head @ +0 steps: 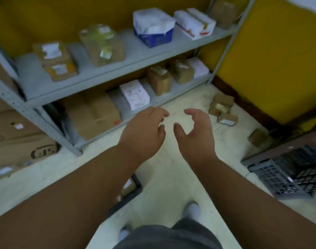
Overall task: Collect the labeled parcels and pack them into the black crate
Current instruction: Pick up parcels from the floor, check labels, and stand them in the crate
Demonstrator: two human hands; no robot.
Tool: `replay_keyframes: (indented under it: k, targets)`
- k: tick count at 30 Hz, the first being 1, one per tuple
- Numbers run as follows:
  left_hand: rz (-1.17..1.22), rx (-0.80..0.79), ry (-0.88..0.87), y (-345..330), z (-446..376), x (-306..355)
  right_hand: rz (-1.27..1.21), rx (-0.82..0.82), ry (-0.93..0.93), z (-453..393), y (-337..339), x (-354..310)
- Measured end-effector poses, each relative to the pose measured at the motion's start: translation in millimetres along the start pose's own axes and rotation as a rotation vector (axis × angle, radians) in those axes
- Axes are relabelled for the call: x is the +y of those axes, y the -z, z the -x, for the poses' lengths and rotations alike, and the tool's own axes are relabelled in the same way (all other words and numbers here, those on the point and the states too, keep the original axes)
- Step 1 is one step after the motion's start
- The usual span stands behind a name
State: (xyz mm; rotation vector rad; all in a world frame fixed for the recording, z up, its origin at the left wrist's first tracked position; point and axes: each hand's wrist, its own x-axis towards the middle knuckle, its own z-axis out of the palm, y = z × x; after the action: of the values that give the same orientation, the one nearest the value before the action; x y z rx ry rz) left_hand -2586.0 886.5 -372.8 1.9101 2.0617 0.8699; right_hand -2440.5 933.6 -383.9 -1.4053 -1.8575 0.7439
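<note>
Both my arms stretch forward over the pale floor. My left hand (144, 130) and my right hand (195, 133) hang side by side, fingers apart and curled, holding nothing. Ahead stands a grey metal shelf (99, 72) with labeled parcels: a white and blue box (153, 27), a brown taped box (103, 45) and a white box (134, 94) on the lower level. Several small brown parcels (222, 110) lie on the floor at the right. A black crate (133, 191) shows partly under my left forearm, with a parcel inside.
A dark lattice crate (286, 173) lies tilted at the right, beside a low brown ledge. Large cardboard cartons (18, 141) are stacked at the left of the shelf. Yellow walls close the back and right. My feet stand at the bottom of the view.
</note>
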Motion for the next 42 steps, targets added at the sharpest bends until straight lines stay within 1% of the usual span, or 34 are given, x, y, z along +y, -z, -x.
replay_keyframes:
  k: [4,7,12,16,20,24,28,32,36,40,42]
  targets:
    - [0.008,0.001,-0.134,-37.2,-62.7,69.1,0.041,0.123,0.011,-48.1,79.3,38.8]
    - [0.041,0.021,-0.205,-84.9,-110.9,131.1,0.086,0.204,0.000,-84.9,142.1,80.2]
    - [0.166,-0.066,-0.280,-166.2,-167.3,226.0,0.160,0.283,-0.080,-125.9,239.6,156.8]
    - [0.158,-0.133,-0.302,-214.9,-213.3,265.6,0.163,0.323,-0.199,-157.3,283.6,213.1]
    - [0.152,-0.187,-0.313,-245.9,-249.2,274.0,0.111,0.364,-0.260,-185.8,289.0,246.4]
    - [0.182,-0.254,-0.309,-293.0,-306.0,274.6,0.149,0.363,-0.314,-237.7,289.0,282.3]
    - [0.228,-0.316,-0.336,-346.6,-385.4,278.7,0.198,0.377,-0.332,-311.6,301.6,319.3]
    - [0.253,-0.388,-0.362,-391.8,-482.9,294.4,0.204,0.428,-0.411,-388.4,322.0,354.3]
    - [0.240,-0.462,-0.474,-423.3,-572.0,319.8,0.172,0.515,-0.528,-452.7,337.0,388.3]
    - [0.270,-0.574,-0.472,-465.8,-629.7,349.3,0.155,0.558,-0.630,-492.5,351.4,428.1]
    - [0.304,-0.624,-0.460,-486.7,-639.1,357.9,0.187,0.552,-0.656,-499.1,357.9,444.1]
